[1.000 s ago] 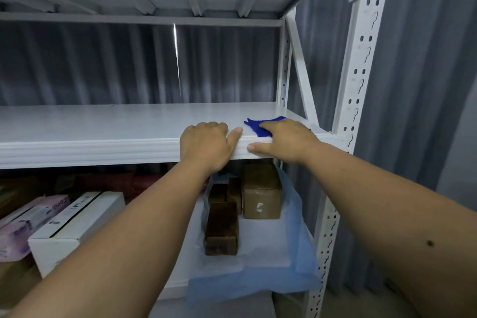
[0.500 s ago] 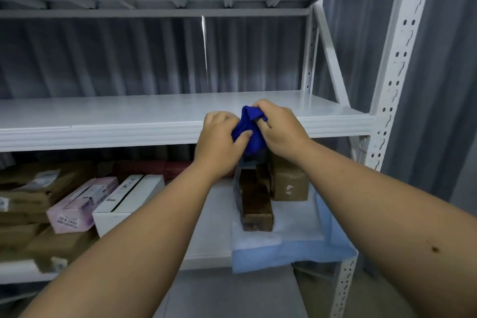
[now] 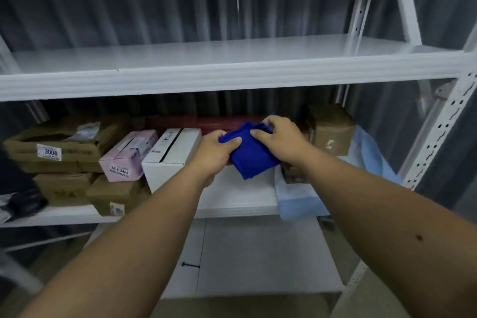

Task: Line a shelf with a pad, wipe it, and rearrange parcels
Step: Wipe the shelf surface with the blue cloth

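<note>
- Both hands have dropped with the blue cloth (image 3: 251, 155) from the front edge of the upper shelf (image 3: 232, 76) to below it, in front of the middle shelf (image 3: 237, 204).
- Left hand (image 3: 213, 153) pinches the cloth's left edge with curled fingers; right hand (image 3: 280, 138) grips its top right.
- Just right of the cloth, brown parcels (image 3: 331, 129) sit on a light-blue pad (image 3: 371, 162).
- Left of the cloth stand a white box (image 3: 167, 156), then a pink box (image 3: 129, 155).

Dim, cool light overall, soft motion blur throughout, deep shadow under the shelves, wide-angle bending at edges.
</note>
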